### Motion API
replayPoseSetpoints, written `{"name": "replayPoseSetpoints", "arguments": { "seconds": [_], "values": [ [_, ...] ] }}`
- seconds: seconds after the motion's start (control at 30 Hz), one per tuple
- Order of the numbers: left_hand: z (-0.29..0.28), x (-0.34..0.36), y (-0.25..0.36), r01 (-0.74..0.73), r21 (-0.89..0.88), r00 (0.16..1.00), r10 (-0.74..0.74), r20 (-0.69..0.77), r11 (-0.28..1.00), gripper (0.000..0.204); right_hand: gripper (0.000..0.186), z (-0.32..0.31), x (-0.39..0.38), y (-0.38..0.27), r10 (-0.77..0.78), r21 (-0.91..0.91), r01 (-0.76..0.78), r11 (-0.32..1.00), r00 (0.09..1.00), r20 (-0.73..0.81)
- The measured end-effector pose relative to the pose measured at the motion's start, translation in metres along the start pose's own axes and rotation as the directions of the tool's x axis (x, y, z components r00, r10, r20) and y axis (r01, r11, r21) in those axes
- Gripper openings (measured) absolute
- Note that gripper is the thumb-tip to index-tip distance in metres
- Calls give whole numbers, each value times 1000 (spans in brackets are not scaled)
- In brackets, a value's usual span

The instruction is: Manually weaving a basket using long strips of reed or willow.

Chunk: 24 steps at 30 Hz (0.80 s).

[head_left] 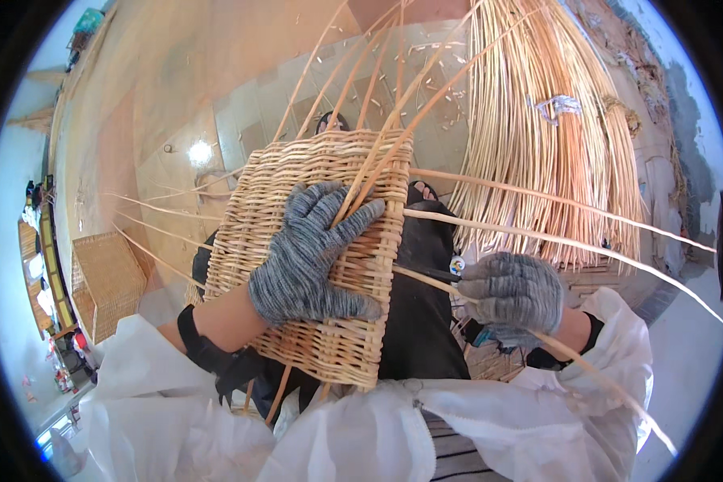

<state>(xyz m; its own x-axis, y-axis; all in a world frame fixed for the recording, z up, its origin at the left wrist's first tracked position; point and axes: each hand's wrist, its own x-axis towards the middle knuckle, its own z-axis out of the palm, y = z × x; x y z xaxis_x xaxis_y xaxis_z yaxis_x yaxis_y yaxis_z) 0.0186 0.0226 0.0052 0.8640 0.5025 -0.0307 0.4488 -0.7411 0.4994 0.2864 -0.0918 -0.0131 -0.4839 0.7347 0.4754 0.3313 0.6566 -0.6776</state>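
A square woven wicker panel (245, 229) lies tilted across my lap, with long loose rods sticking out from its edges. Flat on its weave rests my left hand (305, 249) in a grey knit glove, fingers and thumb spread. Two rods (394, 153) run down across the panel's far right corner to this hand's fingers. To the right of the panel, my gloved right hand (514, 293) is closed round a wicker rod (430, 279) that comes out of the right edge. A slim dark tool (430, 272) juts from the same fist toward that edge; its handle is hidden.
A big tied bundle of pale rods (530, 136) lies on the floor at the far right. Rod offcuts litter the tiles (297, 100) ahead. A woven box (108, 277) stands at the left. Two long rods (554, 233) reach out rightward above my right hand.
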Motion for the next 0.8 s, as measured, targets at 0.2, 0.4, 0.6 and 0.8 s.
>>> {"name": "replayPoseSetpoints", "arguments": {
  "seconds": [0.2, 0.4, 0.6, 0.8],
  "values": [
    [-7, -9, 17, 29, 69, 999, -30, 17, 997, 95, 12, -23, 37, -56, 186, -83, -185, 979, 983, 3],
    [0, -15, 25, 67, 77, 998, -67, -4, 995, 97, 20, -16, 42, -74, 452, -226, -430, 874, 890, 54],
    [0, -22, 26, -9, 55, 1000, 10, -10, 998, 101, 29, 5, 2, -39, 484, 214, -943, -257, 67, 873],
    [-5, -20, 22, -28, 19, 996, 30, -90, 999, 102, 30, -5, 3, -56, 684, -156, -794, 588, 384, 621]
  ]
}}
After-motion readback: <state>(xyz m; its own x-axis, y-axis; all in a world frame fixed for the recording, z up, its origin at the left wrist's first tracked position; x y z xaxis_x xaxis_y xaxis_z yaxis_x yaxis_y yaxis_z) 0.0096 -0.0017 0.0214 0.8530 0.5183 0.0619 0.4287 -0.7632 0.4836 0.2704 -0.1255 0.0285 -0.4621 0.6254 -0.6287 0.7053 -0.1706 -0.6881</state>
